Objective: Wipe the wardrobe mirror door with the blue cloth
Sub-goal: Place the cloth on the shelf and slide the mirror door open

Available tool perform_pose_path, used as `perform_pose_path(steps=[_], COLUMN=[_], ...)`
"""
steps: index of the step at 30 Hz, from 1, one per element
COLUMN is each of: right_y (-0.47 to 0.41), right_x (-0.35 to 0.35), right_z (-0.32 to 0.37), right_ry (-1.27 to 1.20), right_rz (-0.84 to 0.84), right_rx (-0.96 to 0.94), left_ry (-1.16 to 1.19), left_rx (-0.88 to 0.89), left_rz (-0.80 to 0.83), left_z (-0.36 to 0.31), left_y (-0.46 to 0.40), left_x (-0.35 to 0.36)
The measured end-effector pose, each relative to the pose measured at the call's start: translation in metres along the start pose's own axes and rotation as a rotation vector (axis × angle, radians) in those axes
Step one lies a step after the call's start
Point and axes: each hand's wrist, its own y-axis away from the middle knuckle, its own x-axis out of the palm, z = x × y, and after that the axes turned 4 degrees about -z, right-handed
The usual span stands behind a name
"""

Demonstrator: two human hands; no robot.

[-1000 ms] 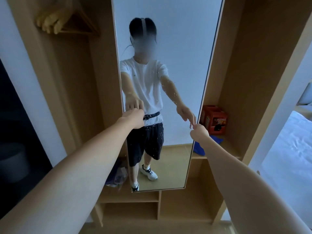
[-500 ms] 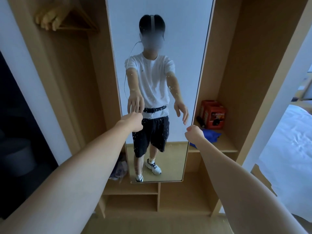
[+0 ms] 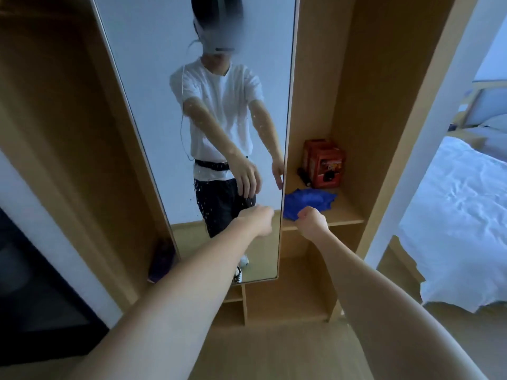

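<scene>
Fingers [image 3: 303, 213] of right hand [image 3: 312, 219] curled at blue cloth [image 3: 307, 201]; left hand [image 3: 258, 219] loosely closed, empty; red box [image 3: 325, 164] print unreadable

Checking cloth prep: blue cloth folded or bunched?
Bunched. The blue cloth lies crumpled with uneven creases on the shelf, beside the red box.

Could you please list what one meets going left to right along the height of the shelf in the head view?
Mirror → left hand → right hand → blue cloth → red box → bed.
</scene>
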Motion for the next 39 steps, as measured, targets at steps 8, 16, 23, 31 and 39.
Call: perform_pose_path(steps=[8, 16, 23, 31, 39], right_y=[-0.045, -0.082, -0.149, -0.258, -0.352], right_x=[-0.024, -0.036, -0.026, -0.016, 0.013], right_z=[-0.064, -0.107, -0.136, -0.154, -0.142], right_ry=[0.09, 0.058, 0.045, 0.063, 0.162], right_rz=[-0.026, -0.056, -0.008, 0.2, 0.264], right_rx=[0.116, 0.239, 0.163, -0.056, -0.365], left_ry=[0.092, 0.102, 0.069, 0.167, 0.083], left_rx=[0.206, 0.247, 0.096, -0.171, -0.346], left_rz=[0.063, 0.104, 0.099, 0.071, 0.037], left_z=[-0.075, -0.096, -0.094, -0.091, -0.071], left_y=[-0.081, -0.146, -0.209, -0.285, -0.332], left_x=[0.019, 0.057, 0.088, 0.106, 0.107])
